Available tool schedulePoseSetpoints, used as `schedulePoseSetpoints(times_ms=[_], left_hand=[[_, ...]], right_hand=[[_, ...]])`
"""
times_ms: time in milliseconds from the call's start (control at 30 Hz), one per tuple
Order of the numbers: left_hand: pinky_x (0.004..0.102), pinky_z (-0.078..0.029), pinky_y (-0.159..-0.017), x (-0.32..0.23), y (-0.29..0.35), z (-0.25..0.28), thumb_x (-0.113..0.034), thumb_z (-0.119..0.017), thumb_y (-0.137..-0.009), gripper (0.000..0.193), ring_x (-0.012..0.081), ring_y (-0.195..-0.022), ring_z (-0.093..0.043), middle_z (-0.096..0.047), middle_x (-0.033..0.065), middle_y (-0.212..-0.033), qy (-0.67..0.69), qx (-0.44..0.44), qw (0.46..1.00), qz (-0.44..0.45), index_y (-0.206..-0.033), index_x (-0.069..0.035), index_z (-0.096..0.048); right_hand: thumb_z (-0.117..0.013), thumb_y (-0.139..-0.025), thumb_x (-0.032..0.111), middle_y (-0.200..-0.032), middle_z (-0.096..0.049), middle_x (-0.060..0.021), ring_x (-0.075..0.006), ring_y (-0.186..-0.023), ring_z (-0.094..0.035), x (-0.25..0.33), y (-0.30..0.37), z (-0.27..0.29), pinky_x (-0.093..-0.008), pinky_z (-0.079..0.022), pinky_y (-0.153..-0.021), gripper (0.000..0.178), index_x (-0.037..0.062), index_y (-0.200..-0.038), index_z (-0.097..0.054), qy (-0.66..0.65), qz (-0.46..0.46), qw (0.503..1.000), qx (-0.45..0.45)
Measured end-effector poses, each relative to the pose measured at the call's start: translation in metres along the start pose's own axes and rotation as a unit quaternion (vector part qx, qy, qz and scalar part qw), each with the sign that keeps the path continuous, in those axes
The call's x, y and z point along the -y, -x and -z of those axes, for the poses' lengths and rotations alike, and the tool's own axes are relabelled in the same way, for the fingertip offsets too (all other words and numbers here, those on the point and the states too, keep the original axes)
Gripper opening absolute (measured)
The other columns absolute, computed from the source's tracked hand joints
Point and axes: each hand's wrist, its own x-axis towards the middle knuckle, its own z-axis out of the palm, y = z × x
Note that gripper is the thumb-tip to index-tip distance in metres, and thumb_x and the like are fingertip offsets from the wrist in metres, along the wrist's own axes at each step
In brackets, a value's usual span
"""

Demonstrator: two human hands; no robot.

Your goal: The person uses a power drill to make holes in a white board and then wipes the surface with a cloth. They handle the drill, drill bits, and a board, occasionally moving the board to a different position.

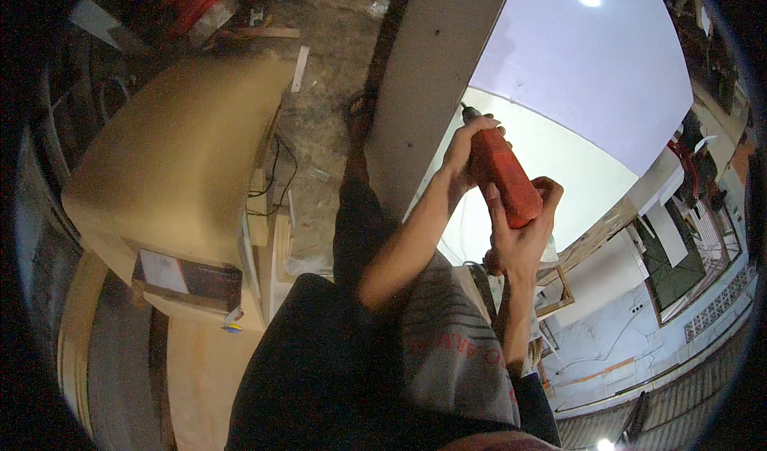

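Note:
A red power drill [503, 175] is held in both my hands, its dark chuck and bit pointing away from me. My left hand [469, 149] wraps around the front of its body, just behind the chuck. My right hand [523, 239] grips the rear end, fingers curled about it; the drill's handle is mostly hidden there. The bit's tip is at the edge between a grey-brown side panel [423, 75] and a bright, pale board [567, 151]. I cannot tell whether the tip touches the edge. Beyond the pale board lies a white panel surface [591, 59].
On the left stands a large wooden piece with a tan top [184, 131], with a dark printed box [188, 282] at its near end. A black cable [276, 175] hangs beside it. A red object [196, 0] lies far left. The concrete floor [323, 51] runs between.

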Motion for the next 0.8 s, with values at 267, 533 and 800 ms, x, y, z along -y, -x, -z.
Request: schedulePoseSetpoints(times_ms=[267, 533, 800], left_hand=[[0.0427, -0.054, -0.066, 0.002, -0.005, 0.005, -0.029, -0.065, -0.079, 0.034, 0.0262, -0.074, -0.06, -0.054, 0.0092, -0.089, -0.003, 0.012, 1.0, -0.007, -0.1, -0.009, -0.047], [0.0421, -0.054, -0.063, 0.006, -0.014, 0.012, -0.033, -0.062, -0.083, 0.026, 0.026, -0.068, -0.06, -0.056, 0.0071, -0.078, 0.009, 0.028, 0.999, -0.042, -0.087, -0.01, -0.051], [0.0384, -0.054, -0.063, 0.015, -0.004, 0.003, -0.036, -0.063, -0.08, 0.028, 0.0236, -0.07, -0.061, -0.057, 0.0065, -0.077, -0.043, 0.015, 0.996, -0.079, -0.084, -0.01, -0.052]], right_hand=[[-0.077, -0.074, 0.027, -0.091, -0.051, -0.0172, -0.0275, -0.082, -0.053, -0.015, 0.004, -0.007, -0.0362, -0.044, -0.076, 0.053, -0.0039, -0.104, -0.047, -0.022, 0.061, 0.998, -0.014], [-0.076, -0.073, 0.028, -0.096, -0.051, -0.0193, -0.033, -0.084, -0.056, -0.025, 0.013, -0.008, -0.0401, -0.046, -0.075, 0.056, -0.0025, -0.11, -0.047, 0.009, 0.093, 0.995, -0.03], [-0.076, -0.073, 0.029, -0.098, -0.054, -0.0208, -0.0333, -0.089, -0.056, -0.044, 0.01, -0.003, -0.0403, -0.046, -0.078, 0.058, -0.0042, -0.11, -0.046, -0.021, 0.06, 0.998, -0.027]])
